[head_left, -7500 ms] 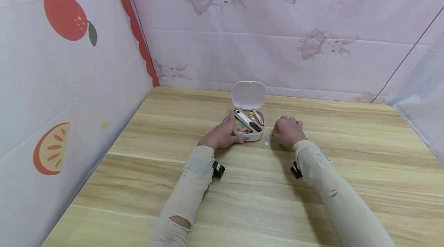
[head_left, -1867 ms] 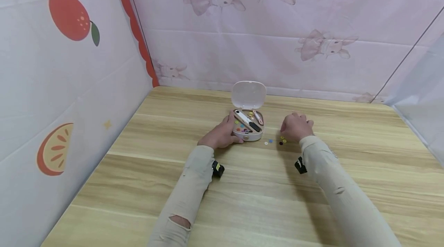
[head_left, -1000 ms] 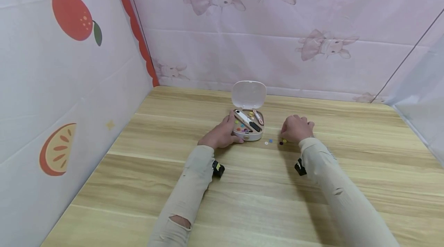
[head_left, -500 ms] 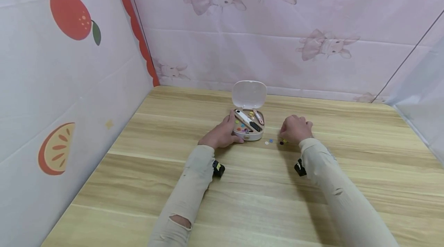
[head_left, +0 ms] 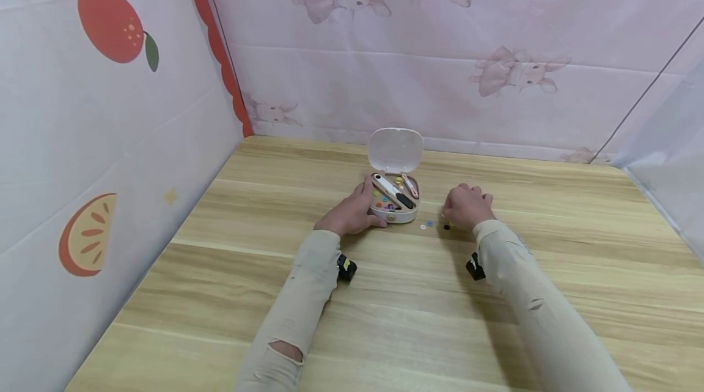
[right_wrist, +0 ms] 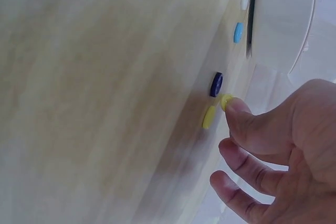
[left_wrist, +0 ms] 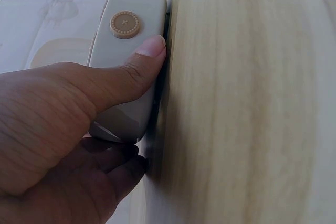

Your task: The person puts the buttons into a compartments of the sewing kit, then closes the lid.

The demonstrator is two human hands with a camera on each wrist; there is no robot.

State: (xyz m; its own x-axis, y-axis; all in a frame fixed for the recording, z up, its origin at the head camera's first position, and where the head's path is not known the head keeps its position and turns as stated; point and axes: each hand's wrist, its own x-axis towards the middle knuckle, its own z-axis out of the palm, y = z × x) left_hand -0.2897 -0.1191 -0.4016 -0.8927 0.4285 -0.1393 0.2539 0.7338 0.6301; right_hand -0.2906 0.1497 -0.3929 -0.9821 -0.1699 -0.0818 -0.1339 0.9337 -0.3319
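Note:
My left hand (head_left: pixel 352 211) holds the left side of a small white sewing box (head_left: pixel 404 216). In the left wrist view the thumb (left_wrist: pixel 149 51) lies along its front below a round brown clasp (left_wrist: pixel 125 23), with the other fingers at its side. To the right of the box, my right hand (head_left: pixel 466 207) pinches a yellow button (right_wrist: pixel 226 101) just above the table; the index fingertip is hidden behind the thumb. Beside it on the table lie a second yellow button (right_wrist: pixel 209 117), a dark button (right_wrist: pixel 216 84), a blue button (right_wrist: pixel 238 32) and a white button (right_wrist: pixel 244 0).
The box's lid (head_left: pixel 396 150) stands up at the back. Inside the box lie a black-and-white tool (head_left: pixel 393 190), a small pink-and-white tool (head_left: pixel 409 186) and several coloured buttons (head_left: pixel 378 204). All stand on a wooden table (head_left: pixel 396 312) against printed cloth walls (head_left: pixel 352 74).
My right hand first shifted right from the blue button, uncovering dark and yellow ones, then came down over the yellow buttons and now edges left with one. The left hand stays on the box.

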